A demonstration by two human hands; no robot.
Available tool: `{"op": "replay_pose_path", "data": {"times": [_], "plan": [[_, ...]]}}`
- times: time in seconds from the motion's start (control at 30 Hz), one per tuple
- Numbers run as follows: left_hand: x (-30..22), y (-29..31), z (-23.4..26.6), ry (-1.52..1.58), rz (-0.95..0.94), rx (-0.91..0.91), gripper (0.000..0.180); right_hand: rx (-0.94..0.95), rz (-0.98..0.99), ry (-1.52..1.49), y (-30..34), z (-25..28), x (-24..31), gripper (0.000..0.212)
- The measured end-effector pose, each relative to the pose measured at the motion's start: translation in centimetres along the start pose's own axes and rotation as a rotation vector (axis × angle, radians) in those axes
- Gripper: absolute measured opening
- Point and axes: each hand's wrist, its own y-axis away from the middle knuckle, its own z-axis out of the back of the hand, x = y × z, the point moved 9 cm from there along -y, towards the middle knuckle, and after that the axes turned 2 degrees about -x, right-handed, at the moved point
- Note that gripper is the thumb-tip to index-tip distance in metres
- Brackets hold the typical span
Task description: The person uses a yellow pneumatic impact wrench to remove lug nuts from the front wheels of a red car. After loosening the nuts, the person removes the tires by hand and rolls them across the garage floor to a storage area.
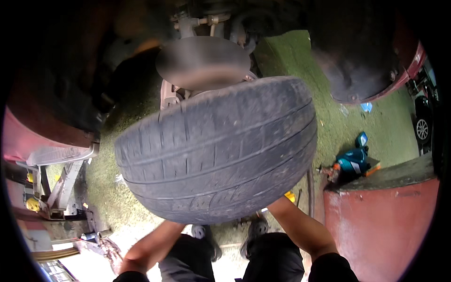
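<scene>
A worn black car tyre (pixel 216 150) fills the middle of the view, tread facing me and tilted up to the right. My left forearm (pixel 157 242) reaches to its lower left edge, and my right forearm (pixel 300 225) to its lower right. Both hands are hidden behind the tyre, which they hold between them; the fingers do not show. Just beyond the tyre's top edge is a rounded part (pixel 202 63), too blurred to make out, under metal suspension parts (pixel 188 26). The tyre overlaps the lower side of this area.
Dark wheel-arch linings with red body panels flank the tyre, one at upper right (pixel 366 70). A red drum-like object (pixel 380 225) stands at right, with a teal bottle (pixel 352 160) beyond it. Metal stand parts (pixel 66 185) are at left. My shoes (pixel 256 230) are below the tyre.
</scene>
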Motion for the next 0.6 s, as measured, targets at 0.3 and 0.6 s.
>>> {"op": "replay_pose_path", "data": {"times": [0.3,0.6], "plan": [[4.5,2.9,-10.7,1.213,0.047,-0.121,0.031,-0.369,-0.023,-0.02,8.5,-0.8,-2.7,0.045],[9.6,13.1,-12.5,1.272,0.062,-0.272,0.034,-0.547,-0.023,-0.041,16.0,0.9,-7.1,0.046]]}}
